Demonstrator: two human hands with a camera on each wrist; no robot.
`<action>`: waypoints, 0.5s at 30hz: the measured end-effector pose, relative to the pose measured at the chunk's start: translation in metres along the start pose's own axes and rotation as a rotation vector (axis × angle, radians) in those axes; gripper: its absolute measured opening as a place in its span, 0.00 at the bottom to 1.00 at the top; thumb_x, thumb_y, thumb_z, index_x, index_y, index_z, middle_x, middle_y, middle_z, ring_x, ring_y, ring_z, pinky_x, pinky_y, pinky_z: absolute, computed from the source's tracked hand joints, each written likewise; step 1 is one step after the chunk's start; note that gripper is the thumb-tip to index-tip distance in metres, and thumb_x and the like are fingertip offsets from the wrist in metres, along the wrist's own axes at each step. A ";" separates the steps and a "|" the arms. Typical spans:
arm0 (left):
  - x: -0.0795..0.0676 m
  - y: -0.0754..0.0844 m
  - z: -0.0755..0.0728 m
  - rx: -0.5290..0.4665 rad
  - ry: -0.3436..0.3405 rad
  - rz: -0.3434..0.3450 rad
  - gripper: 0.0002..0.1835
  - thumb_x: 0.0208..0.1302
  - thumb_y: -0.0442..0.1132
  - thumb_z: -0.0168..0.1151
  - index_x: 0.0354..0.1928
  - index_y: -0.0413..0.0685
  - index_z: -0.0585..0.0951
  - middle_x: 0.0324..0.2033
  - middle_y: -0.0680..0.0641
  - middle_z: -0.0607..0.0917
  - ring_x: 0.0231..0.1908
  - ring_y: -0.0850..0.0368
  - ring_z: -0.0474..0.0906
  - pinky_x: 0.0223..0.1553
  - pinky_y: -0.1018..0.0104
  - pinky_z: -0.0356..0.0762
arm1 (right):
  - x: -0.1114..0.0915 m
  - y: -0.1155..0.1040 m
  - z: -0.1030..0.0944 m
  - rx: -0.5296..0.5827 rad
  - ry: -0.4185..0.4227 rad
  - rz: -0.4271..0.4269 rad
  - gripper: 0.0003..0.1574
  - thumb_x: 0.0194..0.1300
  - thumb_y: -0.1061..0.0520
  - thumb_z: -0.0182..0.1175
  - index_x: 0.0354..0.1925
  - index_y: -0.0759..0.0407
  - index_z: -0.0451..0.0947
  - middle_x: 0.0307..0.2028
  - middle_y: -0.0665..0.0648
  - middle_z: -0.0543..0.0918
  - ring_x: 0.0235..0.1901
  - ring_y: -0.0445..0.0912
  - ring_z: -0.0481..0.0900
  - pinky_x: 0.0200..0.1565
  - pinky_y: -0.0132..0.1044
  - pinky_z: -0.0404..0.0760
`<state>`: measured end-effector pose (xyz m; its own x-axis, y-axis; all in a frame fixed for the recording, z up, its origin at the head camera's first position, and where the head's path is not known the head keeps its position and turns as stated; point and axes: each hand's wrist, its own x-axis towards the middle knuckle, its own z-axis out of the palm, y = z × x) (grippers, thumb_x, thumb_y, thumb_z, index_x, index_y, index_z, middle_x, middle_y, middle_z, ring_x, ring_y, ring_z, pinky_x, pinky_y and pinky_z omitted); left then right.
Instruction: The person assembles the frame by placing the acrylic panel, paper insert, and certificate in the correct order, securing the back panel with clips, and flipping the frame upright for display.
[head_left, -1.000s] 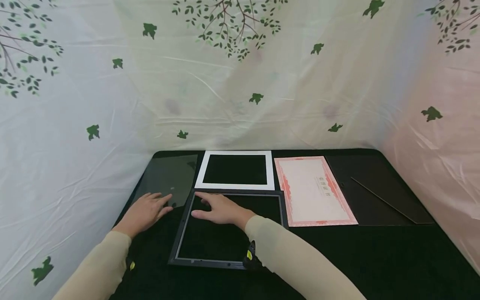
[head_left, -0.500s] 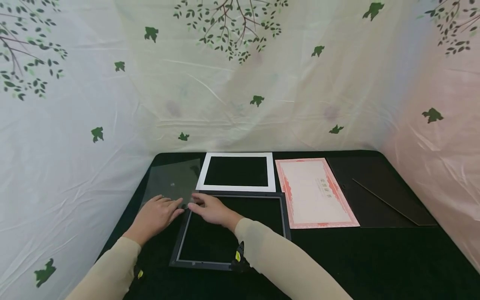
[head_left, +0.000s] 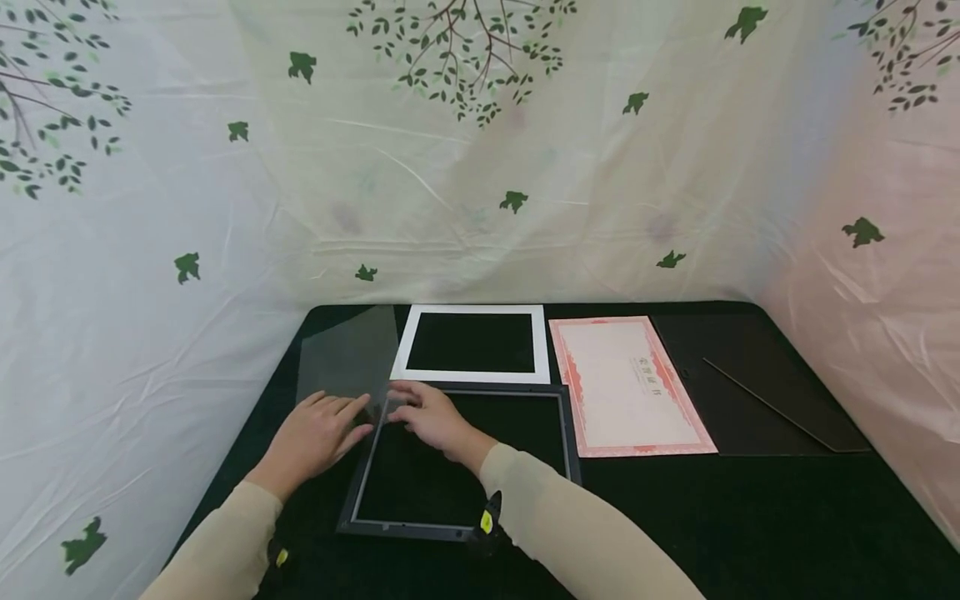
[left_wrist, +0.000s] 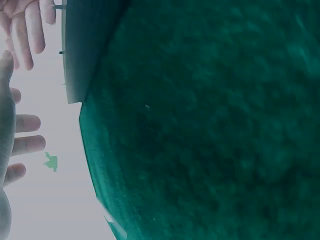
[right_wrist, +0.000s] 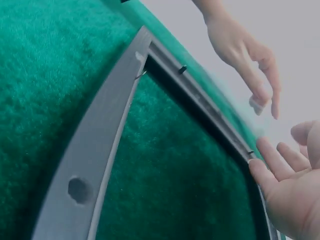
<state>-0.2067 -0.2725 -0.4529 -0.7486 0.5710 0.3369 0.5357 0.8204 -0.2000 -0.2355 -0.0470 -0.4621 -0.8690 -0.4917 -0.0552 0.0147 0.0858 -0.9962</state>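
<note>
A clear sheet (head_left: 345,354) is tilted at the table's far left. My left hand (head_left: 318,437) holds it near its right side, the thumb apart from the fingers; the sheet's transparency makes the contact hard to see. My right hand (head_left: 435,421) is above the left bar of a dark picture frame (head_left: 348,492), next to the sheet, its fingers loosely extended. In the right wrist view the right hand (right_wrist: 295,185) is close to the frame's bar (right_wrist: 185,82), and the left hand (right_wrist: 240,50) is beyond with bent fingers. Whether the right fingers touch the sheet is unclear.
Behind the frame lies a white mat (head_left: 470,377) with a rectangular opening. To the right are a pink-bordered certificate (head_left: 615,392) and a dark backing board (head_left: 750,358) with a thin strip on it. A printed curtain (head_left: 585,167) encloses the dark green table (head_left: 675,525).
The clear sheet has turned and tilted, its far right corner rising toward the mat. My left hand has moved right toward the frame. The right hand moved slightly left, then back.
</note>
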 end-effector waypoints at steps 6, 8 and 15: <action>-0.001 0.003 -0.011 -0.028 0.015 -0.058 0.30 0.61 0.55 0.64 0.61 0.47 0.77 0.47 0.43 0.85 0.48 0.45 0.81 0.58 0.42 0.68 | -0.015 -0.008 -0.016 0.213 0.031 0.009 0.31 0.68 0.69 0.43 0.67 0.55 0.65 0.62 0.62 0.73 0.48 0.50 0.82 0.48 0.44 0.81; -0.001 0.004 -0.014 -0.021 0.020 -0.071 0.30 0.61 0.55 0.64 0.62 0.48 0.76 0.48 0.43 0.84 0.49 0.45 0.80 0.59 0.42 0.67 | -0.023 -0.011 -0.024 0.253 0.053 0.007 0.32 0.68 0.70 0.41 0.67 0.53 0.66 0.61 0.61 0.74 0.48 0.51 0.82 0.47 0.43 0.81; 0.006 0.007 -0.020 -0.060 0.108 -0.073 0.31 0.60 0.53 0.64 0.62 0.47 0.75 0.50 0.42 0.83 0.49 0.44 0.79 0.60 0.41 0.65 | -0.054 -0.014 -0.062 0.309 0.079 -0.040 0.31 0.71 0.68 0.37 0.69 0.55 0.63 0.60 0.64 0.72 0.48 0.53 0.82 0.47 0.42 0.81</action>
<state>-0.1994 -0.2640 -0.4343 -0.7416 0.5006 0.4466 0.5061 0.8544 -0.1174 -0.2194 0.0316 -0.4415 -0.9073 -0.4198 -0.0226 0.1190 -0.2051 -0.9715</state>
